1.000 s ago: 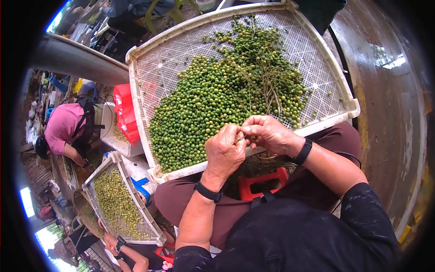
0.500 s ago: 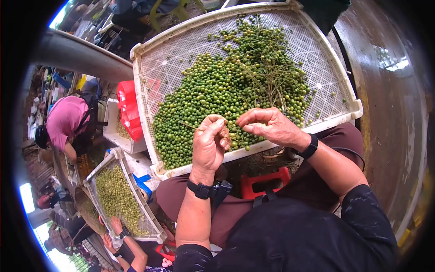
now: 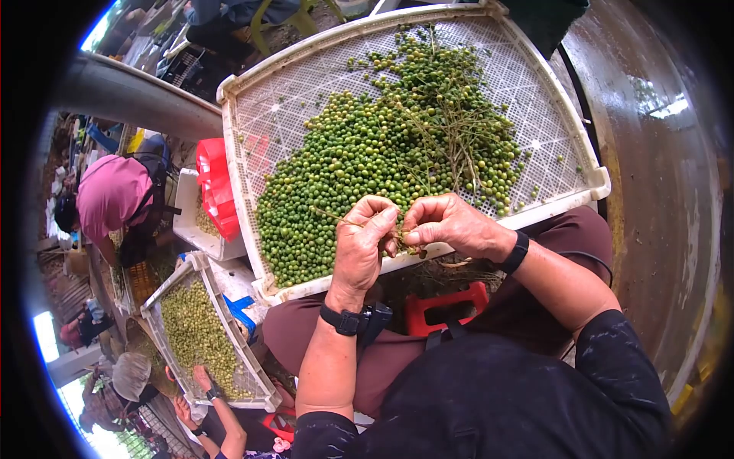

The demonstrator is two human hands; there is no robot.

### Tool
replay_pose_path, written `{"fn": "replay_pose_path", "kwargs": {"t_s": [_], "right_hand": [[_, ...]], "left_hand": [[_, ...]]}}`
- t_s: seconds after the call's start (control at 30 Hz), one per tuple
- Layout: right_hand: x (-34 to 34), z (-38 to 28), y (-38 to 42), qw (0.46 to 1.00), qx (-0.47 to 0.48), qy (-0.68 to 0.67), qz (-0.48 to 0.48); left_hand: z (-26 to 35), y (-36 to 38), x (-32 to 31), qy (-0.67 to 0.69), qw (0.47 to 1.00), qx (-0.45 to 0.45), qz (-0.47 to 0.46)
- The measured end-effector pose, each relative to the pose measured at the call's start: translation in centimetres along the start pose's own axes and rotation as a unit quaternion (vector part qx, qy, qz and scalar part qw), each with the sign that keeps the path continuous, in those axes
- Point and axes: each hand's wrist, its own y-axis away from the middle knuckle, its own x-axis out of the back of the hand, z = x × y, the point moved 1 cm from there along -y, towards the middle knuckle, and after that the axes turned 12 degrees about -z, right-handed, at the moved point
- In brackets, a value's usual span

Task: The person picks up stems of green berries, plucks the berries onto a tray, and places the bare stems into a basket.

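Many green berries (image 3: 336, 157) lie loose at 11 o'clock, tangled twigs (image 3: 460, 145) are left at 1, and my left hand (image 3: 357, 256) and right hand (image 3: 466, 229) pinch a sprig (image 3: 329, 215)

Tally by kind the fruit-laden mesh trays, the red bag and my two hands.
Large mesh tray and small mesh tray: 2
Red bag: 1
Left hand and right hand: 2
Total: 5

Black short-sleeved top (image 3: 497, 398) with pale flecks, maroon trousers (image 3: 306, 333), black band (image 3: 517, 252) on each wrist
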Motion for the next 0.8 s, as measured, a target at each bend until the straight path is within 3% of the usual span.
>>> {"fn": "replay_pose_path", "kwargs": {"t_s": [0.27,0.57,0.8], "right_hand": [[-0.1,-0.3,0.1,0.984,-0.018,-0.131,0.117],[0.0,-0.6,0.5,0.981,-0.022,-0.192,0.031],[-0.4,-0.2,0.1,0.998,-0.022,-0.017,0.050]], "left_hand": [[-0.2,0.1,0.7,0.074,0.996,-0.004,-0.046],[0.3,-0.2,2.8,0.138,0.989,-0.042,0.025],[0.2,-0.2,2.1,0.096,0.993,-0.038,0.055]]}}
